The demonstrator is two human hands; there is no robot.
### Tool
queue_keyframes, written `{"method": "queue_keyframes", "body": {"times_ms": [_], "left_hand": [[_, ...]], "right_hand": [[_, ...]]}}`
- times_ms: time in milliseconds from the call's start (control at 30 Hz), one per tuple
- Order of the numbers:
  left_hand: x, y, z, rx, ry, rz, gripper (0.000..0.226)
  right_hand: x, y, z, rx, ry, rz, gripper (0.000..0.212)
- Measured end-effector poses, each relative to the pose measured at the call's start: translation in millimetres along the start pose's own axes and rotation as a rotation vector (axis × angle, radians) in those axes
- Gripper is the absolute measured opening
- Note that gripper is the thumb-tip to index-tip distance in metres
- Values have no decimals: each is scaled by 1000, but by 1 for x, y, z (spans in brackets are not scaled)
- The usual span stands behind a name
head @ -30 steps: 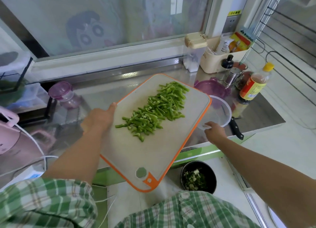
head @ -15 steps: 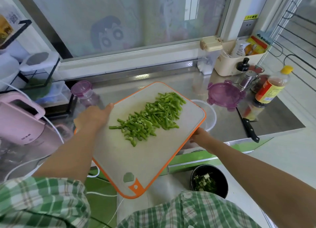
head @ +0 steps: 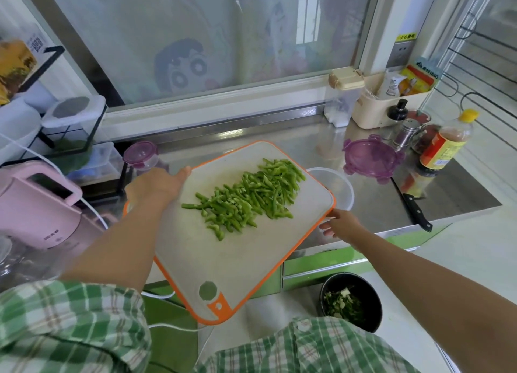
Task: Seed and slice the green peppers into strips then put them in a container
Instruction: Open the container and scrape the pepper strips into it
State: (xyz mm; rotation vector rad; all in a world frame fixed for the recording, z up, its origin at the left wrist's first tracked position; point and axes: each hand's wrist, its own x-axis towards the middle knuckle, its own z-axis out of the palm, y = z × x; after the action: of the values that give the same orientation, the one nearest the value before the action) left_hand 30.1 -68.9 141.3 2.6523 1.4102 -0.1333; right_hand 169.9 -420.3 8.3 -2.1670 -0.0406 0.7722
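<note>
Gripping the cutting board (head: 223,260) of pepper strips (head: 246,196), the left hand (head: 154,188) curls round its left edge; right hand (head: 342,224) fingertips vanish beneath, grip unclear; clear container (head: 345,193) half hidden.

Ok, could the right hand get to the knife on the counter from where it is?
Probably yes. The knife lies on bare counter just right of the right hand, handle nearest, with nothing between them. But that hand holds the cutting board by its edge and would have to leave it.
</note>
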Motion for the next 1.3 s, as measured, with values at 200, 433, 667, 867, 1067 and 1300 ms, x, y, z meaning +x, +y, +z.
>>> {"method": "queue_keyframes", "body": {"times_ms": [200, 433, 667, 867, 1067, 1300], "left_hand": [[15, -1, -4, 12, -37, 50, 90], [15, 6, -6, 26, -43, 42, 109], [11, 19, -24, 107, -5, 94, 94], [8, 32, -35, 129, 17, 97, 85], [-1, 46, -45, 154, 7, 92, 81], [-5, 54, -60, 185, 17, 124, 73]], "right_hand": [[1, -9, -18, -61, 389, 2, 16], [13, -33, -16, -104, 305, -225, 38], [13, -44, -24, -201, 236, -294, 41], [13, -71, -22, -247, 124, -512, 46], [16, -95, -8, -199, -34, -558, 54], [24, -102, -2, -233, -77, -544, 52]]}}
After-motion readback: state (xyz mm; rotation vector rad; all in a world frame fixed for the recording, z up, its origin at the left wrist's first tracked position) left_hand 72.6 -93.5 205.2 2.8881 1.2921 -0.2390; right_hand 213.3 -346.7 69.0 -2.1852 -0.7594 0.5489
